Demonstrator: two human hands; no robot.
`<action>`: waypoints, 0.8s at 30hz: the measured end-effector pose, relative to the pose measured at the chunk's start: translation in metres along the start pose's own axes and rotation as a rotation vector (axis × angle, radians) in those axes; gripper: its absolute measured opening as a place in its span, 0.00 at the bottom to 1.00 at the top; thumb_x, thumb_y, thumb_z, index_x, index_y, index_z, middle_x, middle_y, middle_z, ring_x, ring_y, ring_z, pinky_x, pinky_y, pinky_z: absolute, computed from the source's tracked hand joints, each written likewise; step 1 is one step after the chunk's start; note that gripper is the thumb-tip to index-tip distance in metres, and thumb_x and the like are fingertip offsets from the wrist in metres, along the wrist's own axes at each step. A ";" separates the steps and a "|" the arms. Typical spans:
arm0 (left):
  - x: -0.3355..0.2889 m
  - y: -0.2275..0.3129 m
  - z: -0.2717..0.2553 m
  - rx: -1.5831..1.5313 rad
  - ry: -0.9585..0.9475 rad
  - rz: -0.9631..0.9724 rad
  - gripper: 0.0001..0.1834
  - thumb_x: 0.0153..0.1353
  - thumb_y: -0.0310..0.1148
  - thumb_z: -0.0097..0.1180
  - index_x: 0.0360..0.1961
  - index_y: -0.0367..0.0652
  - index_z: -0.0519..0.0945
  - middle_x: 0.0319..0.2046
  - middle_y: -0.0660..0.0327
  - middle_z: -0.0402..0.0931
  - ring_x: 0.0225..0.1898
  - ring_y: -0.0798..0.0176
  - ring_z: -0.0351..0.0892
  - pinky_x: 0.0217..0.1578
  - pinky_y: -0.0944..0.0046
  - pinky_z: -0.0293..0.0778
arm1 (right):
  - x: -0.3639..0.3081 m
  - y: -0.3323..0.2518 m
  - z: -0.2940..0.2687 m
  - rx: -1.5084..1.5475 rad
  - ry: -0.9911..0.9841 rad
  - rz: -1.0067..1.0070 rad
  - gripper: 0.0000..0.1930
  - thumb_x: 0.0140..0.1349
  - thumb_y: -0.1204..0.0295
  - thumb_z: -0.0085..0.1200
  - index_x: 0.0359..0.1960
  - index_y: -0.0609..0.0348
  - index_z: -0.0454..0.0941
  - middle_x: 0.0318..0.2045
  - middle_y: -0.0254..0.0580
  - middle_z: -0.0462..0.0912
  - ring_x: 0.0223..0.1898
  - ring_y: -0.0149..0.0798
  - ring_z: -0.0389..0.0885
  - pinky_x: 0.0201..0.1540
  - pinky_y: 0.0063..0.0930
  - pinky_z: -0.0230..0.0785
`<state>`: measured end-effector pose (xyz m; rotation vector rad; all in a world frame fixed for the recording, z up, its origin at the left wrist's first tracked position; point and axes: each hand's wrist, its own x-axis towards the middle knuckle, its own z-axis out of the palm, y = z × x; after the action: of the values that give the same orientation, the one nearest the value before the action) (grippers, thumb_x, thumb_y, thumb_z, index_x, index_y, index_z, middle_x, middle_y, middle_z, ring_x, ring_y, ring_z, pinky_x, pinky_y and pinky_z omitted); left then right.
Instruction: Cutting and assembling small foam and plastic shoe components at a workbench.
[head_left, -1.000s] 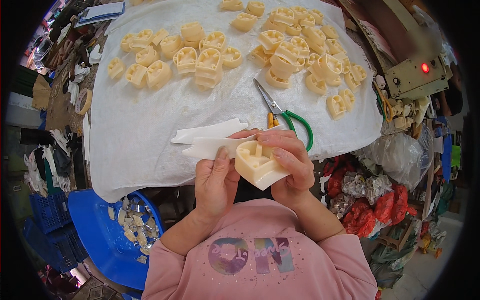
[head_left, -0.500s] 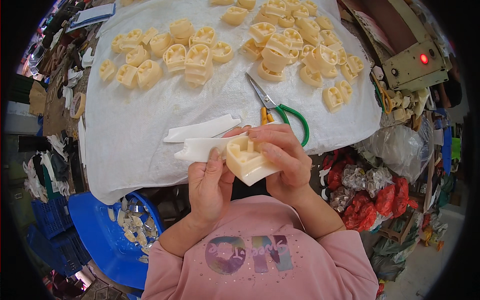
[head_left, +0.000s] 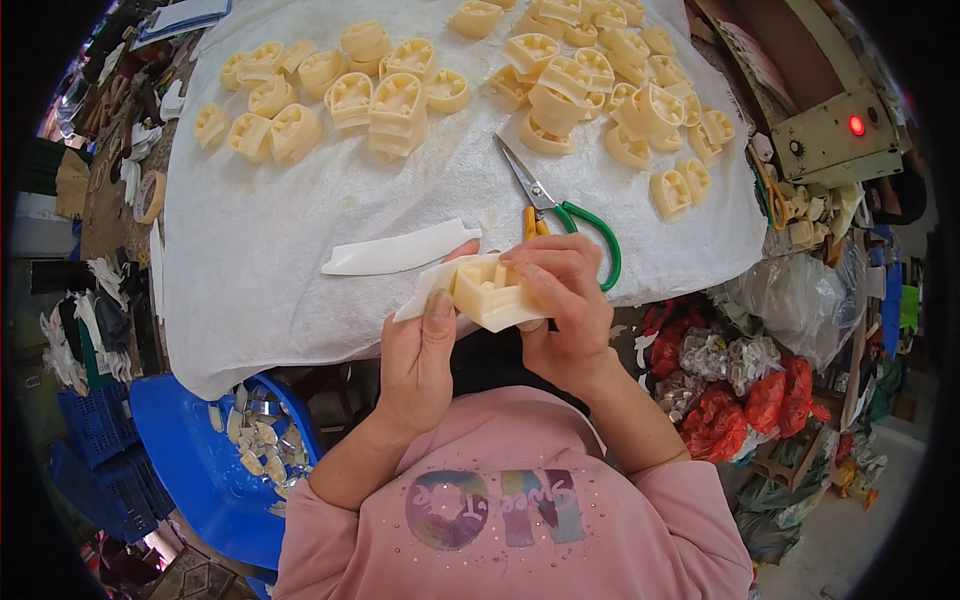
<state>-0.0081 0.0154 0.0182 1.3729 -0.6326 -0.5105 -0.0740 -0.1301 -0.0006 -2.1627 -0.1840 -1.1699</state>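
Note:
Between my two hands, just over the near table edge, is a cream-coloured hollow moulded plastic part [head_left: 490,296], its ribbed inside facing up. My left hand [head_left: 420,345] is closed on its left side and pinches a curved white strip [head_left: 424,288] against it, thumb on top. The fingers of my right hand [head_left: 565,310] are closed round the part's right end. Beyond my hands, a second white strip [head_left: 400,249] lies flat on the white cloth [head_left: 270,210]. Green-handled scissors [head_left: 560,210] lie beside my right fingers, close to a yellow-handled tool [head_left: 533,222].
Many similar cream parts [head_left: 398,110] are piled across the far cloth. A metal box with a red light [head_left: 838,137] stands at the right. Below the table's left side is a blue bin [head_left: 190,480] holding small pieces; red plastic bags [head_left: 715,410] lie low on the right.
The cream part has turned slightly in my hands. The white strip at its left has swung closer against it, and its free end now points lower left. My right hand has shifted slightly left.

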 end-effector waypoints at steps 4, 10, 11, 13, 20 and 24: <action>0.000 0.011 0.000 -0.028 0.183 -0.044 0.20 0.69 0.34 0.39 0.52 0.29 0.71 0.44 0.52 0.77 0.47 0.65 0.75 0.46 0.69 0.70 | 0.010 -0.010 -0.017 -0.157 -0.126 0.096 0.26 0.38 0.78 0.58 0.45 0.53 0.73 0.35 0.38 0.76 0.37 0.44 0.73 0.41 0.41 0.53; -0.006 0.011 -0.004 0.220 0.224 -0.090 0.17 0.68 0.33 0.44 0.41 0.27 0.78 0.36 0.55 0.79 0.37 0.67 0.77 0.41 0.68 0.75 | 0.021 -0.028 -0.029 -0.351 -0.401 0.066 0.21 0.38 0.76 0.57 0.39 0.47 0.75 0.28 0.35 0.69 0.32 0.38 0.69 0.39 0.41 0.48; -0.005 0.010 -0.003 0.207 0.211 -0.062 0.16 0.67 0.32 0.44 0.41 0.29 0.78 0.33 0.55 0.80 0.34 0.68 0.77 0.38 0.70 0.74 | 0.022 -0.029 -0.029 -0.349 -0.444 0.092 0.20 0.38 0.77 0.56 0.38 0.48 0.75 0.26 0.34 0.67 0.31 0.38 0.68 0.38 0.40 0.48; -0.005 0.006 -0.001 0.197 0.199 -0.037 0.14 0.67 0.31 0.44 0.42 0.31 0.78 0.31 0.54 0.81 0.32 0.70 0.78 0.34 0.72 0.72 | 0.020 -0.029 -0.030 -0.342 -0.487 0.120 0.19 0.38 0.77 0.56 0.37 0.49 0.75 0.25 0.34 0.64 0.30 0.38 0.67 0.38 0.39 0.47; -0.006 0.003 0.004 0.343 0.106 -0.006 0.12 0.65 0.28 0.46 0.40 0.31 0.79 0.27 0.51 0.79 0.25 0.67 0.78 0.27 0.68 0.72 | 0.013 -0.030 -0.033 -0.336 -0.622 0.240 0.16 0.40 0.78 0.56 0.35 0.51 0.74 0.23 0.37 0.64 0.27 0.39 0.69 0.38 0.40 0.49; -0.006 0.016 0.005 0.482 -0.007 -0.086 0.14 0.66 0.29 0.45 0.42 0.28 0.77 0.29 0.51 0.80 0.31 0.67 0.79 0.34 0.69 0.75 | 0.008 -0.029 -0.033 -0.328 -0.602 0.227 0.15 0.40 0.79 0.55 0.33 0.53 0.74 0.23 0.38 0.64 0.25 0.39 0.69 0.37 0.39 0.50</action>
<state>-0.0162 0.0177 0.0336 1.8599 -0.7338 -0.4466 -0.1038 -0.1290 0.0324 -2.6934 0.0005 -0.4172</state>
